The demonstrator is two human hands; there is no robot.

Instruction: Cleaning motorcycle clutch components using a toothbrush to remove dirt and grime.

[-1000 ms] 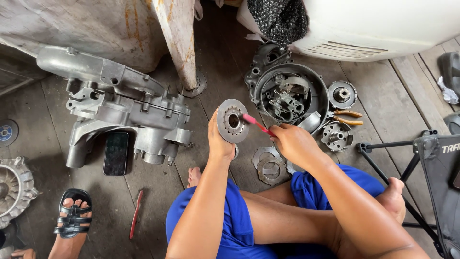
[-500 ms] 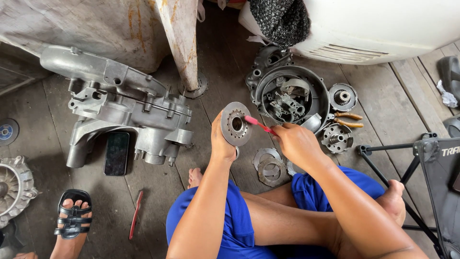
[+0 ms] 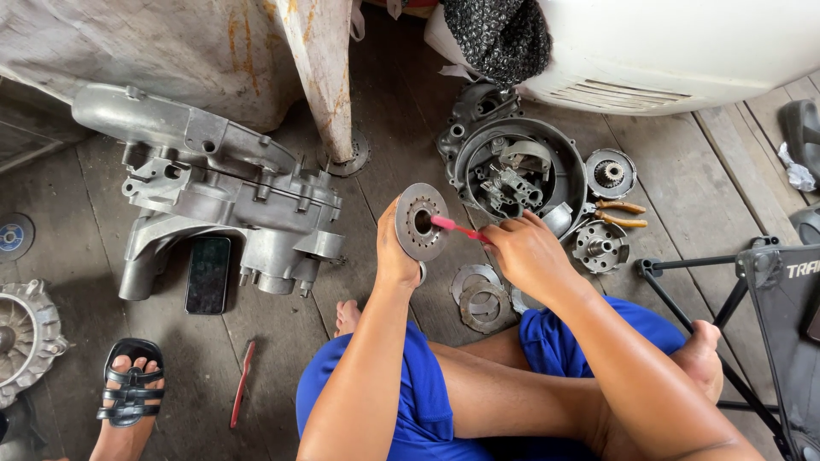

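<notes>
floor: worn grey wooden planks [image 3: 401,145], seams running up the frame | top left: rusty stained sheet [image 3: 128,43] | post: pale chipped wooden leg [image 3: 325,68] standing on planks | top right: white casing [image 3: 683,43] | right edge: black folding stand [image 3: 752,282] | light: soft, even daylight
</notes>
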